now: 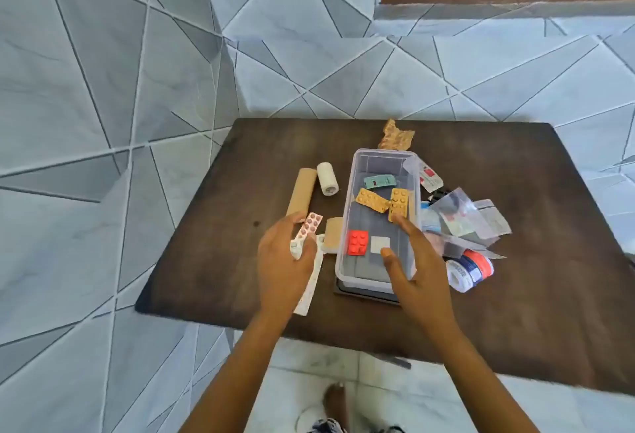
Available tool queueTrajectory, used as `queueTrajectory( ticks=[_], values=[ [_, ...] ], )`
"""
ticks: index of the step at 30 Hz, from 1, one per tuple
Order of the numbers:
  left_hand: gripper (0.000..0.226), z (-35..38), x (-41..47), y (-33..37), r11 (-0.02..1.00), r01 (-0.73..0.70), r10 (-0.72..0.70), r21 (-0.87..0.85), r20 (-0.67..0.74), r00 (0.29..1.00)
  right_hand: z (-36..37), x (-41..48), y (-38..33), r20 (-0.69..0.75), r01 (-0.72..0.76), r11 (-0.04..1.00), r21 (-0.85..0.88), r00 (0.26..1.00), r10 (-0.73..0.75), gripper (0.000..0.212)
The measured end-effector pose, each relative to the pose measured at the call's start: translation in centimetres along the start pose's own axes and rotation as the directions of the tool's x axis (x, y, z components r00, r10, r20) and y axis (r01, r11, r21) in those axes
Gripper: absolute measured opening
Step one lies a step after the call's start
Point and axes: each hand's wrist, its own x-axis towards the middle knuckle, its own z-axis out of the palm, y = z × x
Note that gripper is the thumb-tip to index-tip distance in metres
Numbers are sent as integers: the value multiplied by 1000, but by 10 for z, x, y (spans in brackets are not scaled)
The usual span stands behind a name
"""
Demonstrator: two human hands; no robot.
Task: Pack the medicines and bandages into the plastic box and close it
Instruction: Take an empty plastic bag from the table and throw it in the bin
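Partly packed: clear plastic box (378, 219) open mid-worktop (220, 261), holding a teal strip, two orange blister strips (385, 204), a red one (357, 242) and a white square. Left hand (285, 261) pinching a pink-pill strip (307, 234); right hand (417, 269) spread, empty, over the box's near right rim. Still out: tan bandage roll (301, 192) and white bandage roll (327, 178) left of the box, sachets (470, 219) and tape roll (470, 269) right; lid seemingly beneath, not yet on.

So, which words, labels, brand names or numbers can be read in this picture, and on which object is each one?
None can be read.
White jar with blue and red label: print blurred.
Sachet with red mark: too small.
Clear packets: print illegible.
Blister strips in the plastic box and in the left hand: no legible text.
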Motion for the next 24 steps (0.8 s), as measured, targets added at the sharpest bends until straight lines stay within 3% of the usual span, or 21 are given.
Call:
queueTrajectory(
  ticks=[3, 7, 10, 14, 20, 24],
  values=[
    [36, -4, 18, -27, 966, 178, -198, 188, 90, 976, 8, 13, 5, 27, -13, 1000, 16, 1000, 12, 54],
    [42, -1, 26, -54, 894, 298, -395, 335, 274, 877, 20, 24, 12, 134, -5, 1000, 2, 991, 4, 53],
    [46, 9, 33, -59, 857, 320, -449, 404, 282, 848, 25, 31, 15, 173, 8, 1000, -13, 985, -6, 54],
    [48, 23, 39, -57, 774, 455, -591, 439, 244, 769, 30, 39, 18, 208, 16, 999, -45, 978, -6, 52],
    [38, 21, 40, -58, 811, 438, -536, 388, 196, 821, 33, 45, 21, 228, 18, 998, -65, 974, -2, 50],
    [25, 14, 56, -48, 890, 304, -384, 340, 197, 902, 28, 49, 17, 211, 22, 998, -59, 977, -9, 49]
  ],
)
